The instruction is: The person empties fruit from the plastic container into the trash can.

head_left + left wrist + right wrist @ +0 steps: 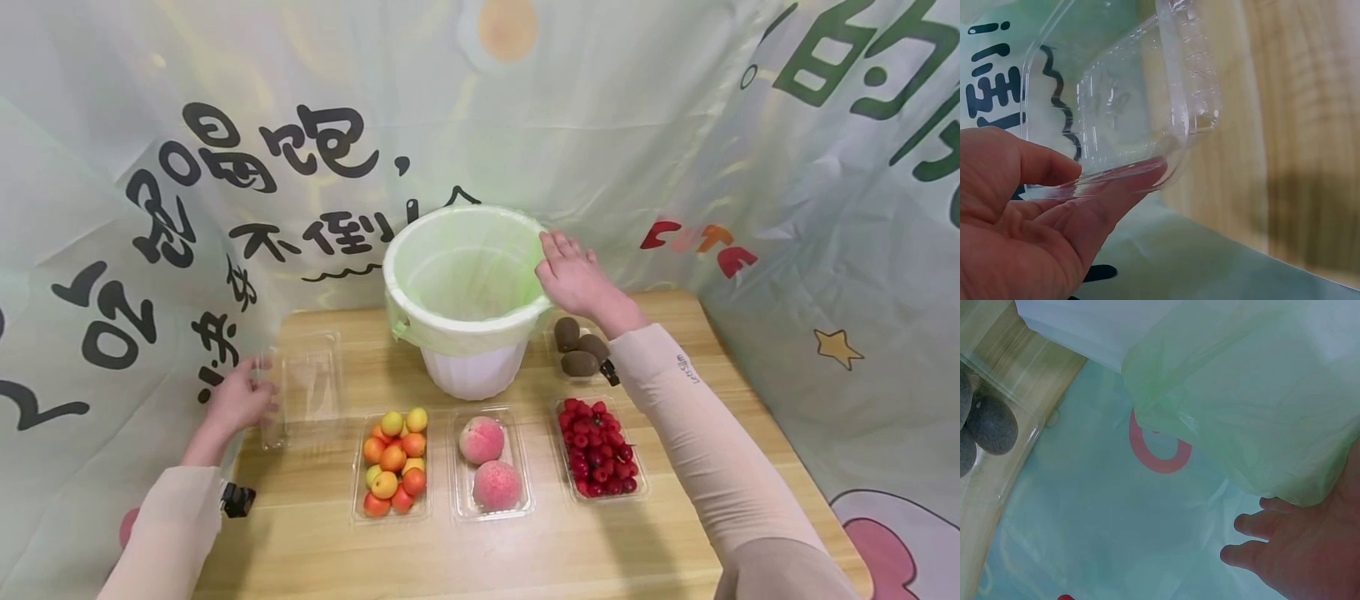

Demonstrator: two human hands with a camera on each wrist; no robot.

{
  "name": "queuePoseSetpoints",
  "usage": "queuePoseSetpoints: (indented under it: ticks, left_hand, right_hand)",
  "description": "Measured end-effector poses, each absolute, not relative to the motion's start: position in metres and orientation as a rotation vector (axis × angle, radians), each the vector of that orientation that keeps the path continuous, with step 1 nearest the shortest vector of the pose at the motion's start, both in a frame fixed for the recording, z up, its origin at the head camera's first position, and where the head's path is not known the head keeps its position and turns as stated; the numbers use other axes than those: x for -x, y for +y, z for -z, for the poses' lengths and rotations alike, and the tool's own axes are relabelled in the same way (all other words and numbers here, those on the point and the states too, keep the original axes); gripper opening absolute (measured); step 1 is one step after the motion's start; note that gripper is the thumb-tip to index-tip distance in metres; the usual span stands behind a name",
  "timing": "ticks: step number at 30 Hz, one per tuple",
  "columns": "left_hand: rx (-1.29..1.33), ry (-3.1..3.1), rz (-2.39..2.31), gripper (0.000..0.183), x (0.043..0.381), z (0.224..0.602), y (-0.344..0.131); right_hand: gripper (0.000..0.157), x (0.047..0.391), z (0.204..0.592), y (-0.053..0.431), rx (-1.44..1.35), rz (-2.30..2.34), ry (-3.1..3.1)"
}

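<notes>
At the left edge of the table, my left hand pinches the wall of an empty clear plastic container. The left wrist view has the container tilted, its edge between thumb and fingers. My right hand rests on the right rim of a white bucket, fingers straight. A thin pale-green plastic bag lines this bucket and folds out over the rim. In the right wrist view, fingers extend below the bag, which hides part of the hand.
In front of the bucket stand clear containers of small orange and yellow fruits, two peaches and red berries. Brown kiwis sit in another, right of the bucket. Printed curtains enclose the wooden table.
</notes>
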State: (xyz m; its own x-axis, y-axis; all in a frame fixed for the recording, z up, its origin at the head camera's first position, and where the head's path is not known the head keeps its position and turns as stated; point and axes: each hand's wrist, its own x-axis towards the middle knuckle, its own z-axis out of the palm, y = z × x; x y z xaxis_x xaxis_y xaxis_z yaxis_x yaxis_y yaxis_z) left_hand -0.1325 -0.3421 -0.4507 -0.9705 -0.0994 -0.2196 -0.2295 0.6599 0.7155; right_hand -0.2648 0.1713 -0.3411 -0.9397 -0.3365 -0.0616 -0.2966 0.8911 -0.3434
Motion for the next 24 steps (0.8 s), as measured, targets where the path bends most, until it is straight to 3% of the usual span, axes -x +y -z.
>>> queuePoseSetpoints:
  ticks: [24]
  left_hand:
    - [0.301, 2.622, -1.135, 0.055, 0.112, 0.504, -0.364]
  right_hand:
    - [0.070, 0.263, 0.339, 0.170, 0.484, 0.525, 2.924]
